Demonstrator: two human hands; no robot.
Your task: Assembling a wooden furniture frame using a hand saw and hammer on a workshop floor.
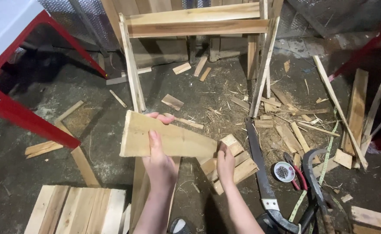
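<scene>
Wooden board [173, 141] sat gripped in the left hand [159, 162], fingers wrapped over; right hand [225, 162] pinched its end. Steadying both ends seemed wise.

Left hand [159, 161] in thumb-over grip, right hand [225, 162] curled, forearms outstretched

Two bare forearms are seen entering from the lower edge of the view, each ending in a bare hand. No sleeve, glove or wristband is worn on either arm, and no ring or watch is seen. The left hand [159, 162] is shown from the back, with short, plain, unpainted nails on its fingers. The right hand [225, 162] is the slimmer in appearance, also seen from the back. The forearms are uncovered right down to the frame edge.
</scene>
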